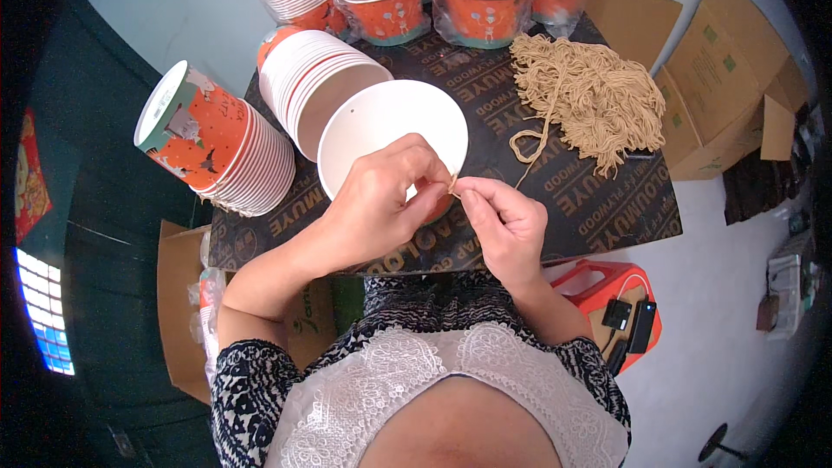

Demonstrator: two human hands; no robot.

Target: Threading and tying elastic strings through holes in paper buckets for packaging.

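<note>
Over the near side of the table, my left hand (381, 195) and my right hand (507, 225) meet, fingers pinched on a short bit of tan cord (452, 184). Just behind and under my left hand sits a single paper bucket (373, 130), its white inside facing up and a small dark hole near its rim. Part of its orange outside shows below my fingers. A thick bundle of tan cord (589, 95) lies to the right, with one loose strand looping toward my hands. Where the pinched piece runs between my fingertips is partly hidden.
Nested paper buckets lie tipped over (299, 78) behind the single one. Another stack (217, 139) leans at the table's left edge. Bagged stacks (481, 0) line the back of the dark plywood table (598, 217). Cardboard boxes (719, 78) and a red stool (598, 277) are at right.
</note>
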